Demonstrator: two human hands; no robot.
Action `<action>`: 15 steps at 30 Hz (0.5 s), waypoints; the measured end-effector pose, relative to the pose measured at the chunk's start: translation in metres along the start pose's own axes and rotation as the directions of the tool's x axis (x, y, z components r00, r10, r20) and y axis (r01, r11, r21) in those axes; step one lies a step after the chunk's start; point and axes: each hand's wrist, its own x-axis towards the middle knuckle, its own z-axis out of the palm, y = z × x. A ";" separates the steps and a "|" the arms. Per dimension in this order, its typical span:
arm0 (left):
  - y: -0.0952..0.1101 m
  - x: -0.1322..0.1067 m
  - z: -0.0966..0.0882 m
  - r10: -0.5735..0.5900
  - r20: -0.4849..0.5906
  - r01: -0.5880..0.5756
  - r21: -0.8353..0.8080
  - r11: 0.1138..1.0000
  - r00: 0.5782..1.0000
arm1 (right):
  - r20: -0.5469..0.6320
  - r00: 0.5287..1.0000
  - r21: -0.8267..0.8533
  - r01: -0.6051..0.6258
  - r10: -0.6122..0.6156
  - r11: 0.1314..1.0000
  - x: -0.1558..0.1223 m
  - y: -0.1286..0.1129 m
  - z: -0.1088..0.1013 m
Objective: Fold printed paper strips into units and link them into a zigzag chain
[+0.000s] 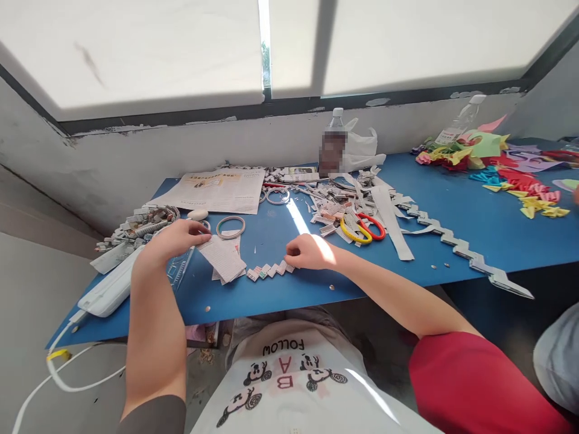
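Note:
My left hand [178, 237] rests on the blue table [280, 289], its fingertips closed on the top edge of a stack of cut paper strips [224, 259]. My right hand [307, 251] is curled shut, pinching the right end of a short zigzag chain of folded paper [270, 270] that lies flat near the table's front edge. A grey ring [230, 227] lies just behind the strips.
Scissors with yellow and red handles [362, 229] lie among paper scraps. A long folded chain [456, 244] runs right. A newspaper [217, 190], a bottle [333, 147], a white power strip [113, 286] and coloured folded paper [506, 169] are about. Another person's knee [558, 355] is at right.

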 end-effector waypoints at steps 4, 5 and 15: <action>-0.003 0.000 -0.002 -0.043 -0.042 0.045 0.036 0.998 0.998 | -0.025 1.000 -0.015 -0.008 0.008 1.000 0.001 0.001 -0.004; -0.003 -0.001 -0.002 -0.041 -0.046 0.043 0.040 0.998 0.998 | -0.023 1.000 -0.014 -0.013 0.013 1.000 0.001 0.001 -0.005; -0.002 0.005 0.006 0.000 -0.021 0.002 0.073 0.997 1.000 | -0.043 0.999 -0.071 -0.015 0.012 0.997 0.003 -0.005 -0.009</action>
